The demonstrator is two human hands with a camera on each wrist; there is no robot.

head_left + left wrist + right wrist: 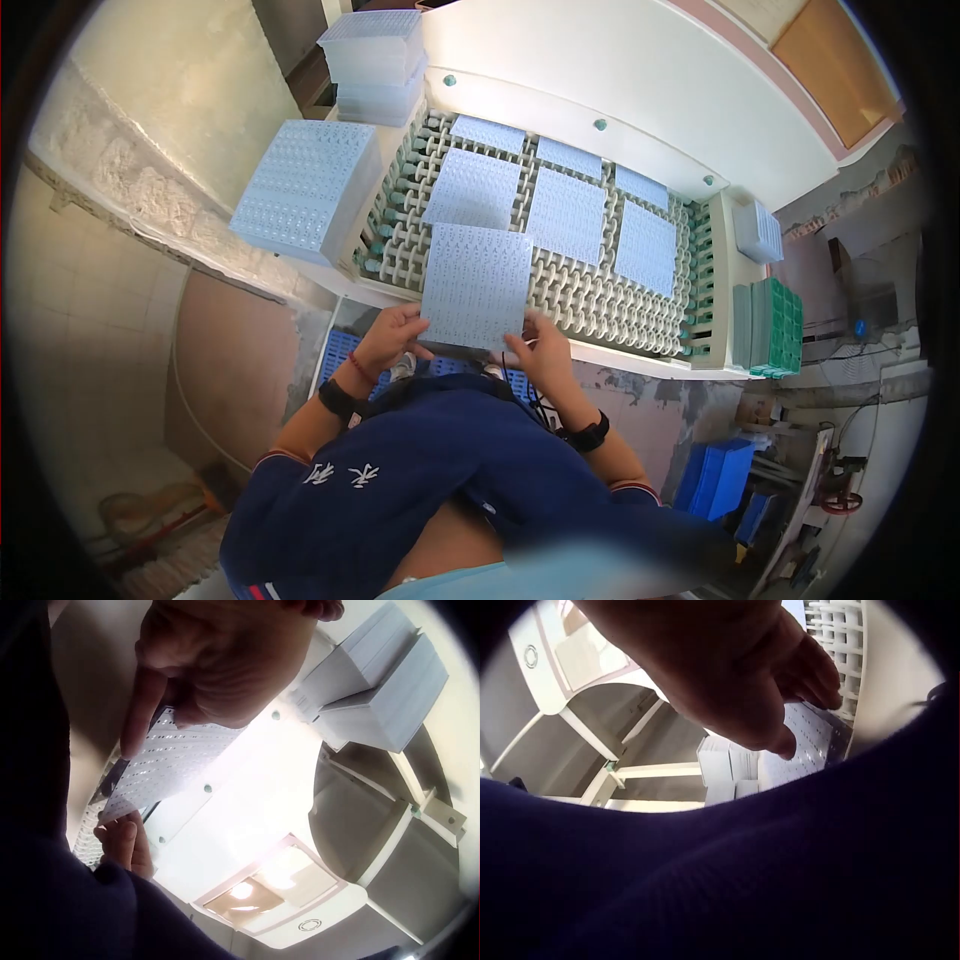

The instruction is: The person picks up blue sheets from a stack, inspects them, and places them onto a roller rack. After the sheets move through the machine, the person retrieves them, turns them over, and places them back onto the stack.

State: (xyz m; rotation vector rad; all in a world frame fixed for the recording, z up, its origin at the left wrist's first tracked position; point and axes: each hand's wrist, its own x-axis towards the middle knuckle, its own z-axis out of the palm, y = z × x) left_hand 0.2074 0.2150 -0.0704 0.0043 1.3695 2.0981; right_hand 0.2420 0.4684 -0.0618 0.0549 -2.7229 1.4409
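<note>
A pale blue circuit board panel [476, 285], patterned with rows of small marks, is held in front of the body, over the near edge of a wheeled roller conveyor [610, 310]. My left hand [388, 335] grips its near left corner, thumb on the top face. At the near right corner, my right hand [543, 352] pinches the edge between thumb and fingers. From the left wrist, the panel [172, 761] spans between both hands, its dotted face showing. The right wrist view has the panel [804, 739] partly hidden behind the right hand [735, 682].
Several similar panels [566, 215] lie in rows on the conveyor. A thick panel stack [305, 185] stands on the left ledge, with taller stacks [370, 60] behind. Green racks [782, 325] sit at the right end. A white cover [600, 60] rises behind; blue crates [715, 478] stand lower right.
</note>
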